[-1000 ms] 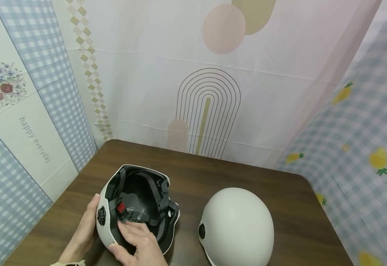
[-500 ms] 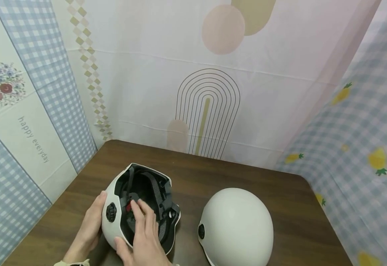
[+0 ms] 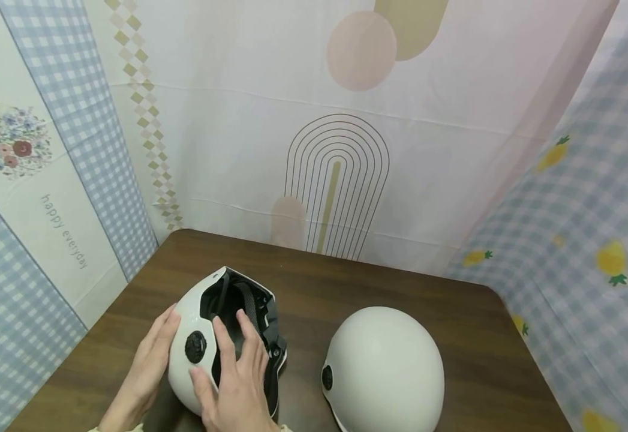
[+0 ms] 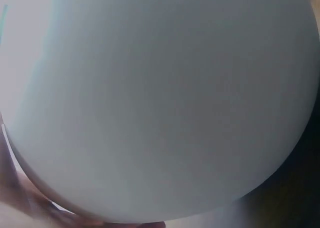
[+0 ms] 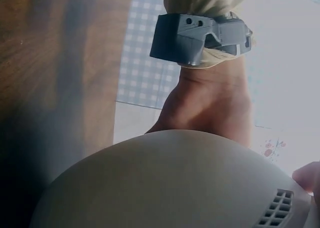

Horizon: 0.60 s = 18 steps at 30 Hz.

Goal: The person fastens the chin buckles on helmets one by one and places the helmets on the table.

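Note:
A white helmet (image 3: 186,378) lies tipped on its side at the table's left, its dark padded opening turned up and right. A round black knob (image 3: 195,347) sits on its shell near the rim. My left hand (image 3: 149,360) holds the shell from the left, its fingers along the curve. With its thumb on the outer shell and its fingers over the opening, my right hand (image 3: 235,384) holds the rim. The smooth shell (image 4: 160,98) fills the left wrist view. A vent grille (image 5: 277,210) shows on the helmet in the right wrist view.
A second white helmet (image 3: 386,366) rests dome up to the right on the brown wooden table (image 3: 297,282). Printed cloth (image 3: 238,150) hangs behind the table and along both sides. A black strapped device (image 5: 205,38) is on the left wrist.
Both hands have turned the helmet, so its opening faces further right and its knob has shifted right. My right hand's fingers have come up from inside and spread over the opening.

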Available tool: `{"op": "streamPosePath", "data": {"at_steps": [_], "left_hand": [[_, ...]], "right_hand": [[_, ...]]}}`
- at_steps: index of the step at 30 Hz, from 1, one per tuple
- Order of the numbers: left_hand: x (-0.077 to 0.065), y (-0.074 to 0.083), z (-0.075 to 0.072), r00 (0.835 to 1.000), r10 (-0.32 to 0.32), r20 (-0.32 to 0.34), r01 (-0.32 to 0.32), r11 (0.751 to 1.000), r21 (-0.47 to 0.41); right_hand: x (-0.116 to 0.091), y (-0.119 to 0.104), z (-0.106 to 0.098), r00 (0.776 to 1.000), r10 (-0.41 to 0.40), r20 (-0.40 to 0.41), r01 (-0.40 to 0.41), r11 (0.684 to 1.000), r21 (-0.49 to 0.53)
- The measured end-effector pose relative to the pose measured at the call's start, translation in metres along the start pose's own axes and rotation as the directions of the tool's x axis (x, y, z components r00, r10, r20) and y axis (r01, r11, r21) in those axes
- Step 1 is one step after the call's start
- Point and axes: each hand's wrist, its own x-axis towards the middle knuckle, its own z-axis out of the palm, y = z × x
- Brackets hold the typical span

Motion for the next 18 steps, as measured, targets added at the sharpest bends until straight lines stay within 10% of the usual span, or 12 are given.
{"op": "streamPosePath", "data": {"at_steps": [18], "left_hand": [[0.0018,0.0014,0.0031,0.996,-0.052,-0.07,0.059,0.993,0.099]], "right_hand": [[-0.0012,-0.002,-0.0001,0.993,0.116,-0.015,-0.114,0.988,0.107]]}}
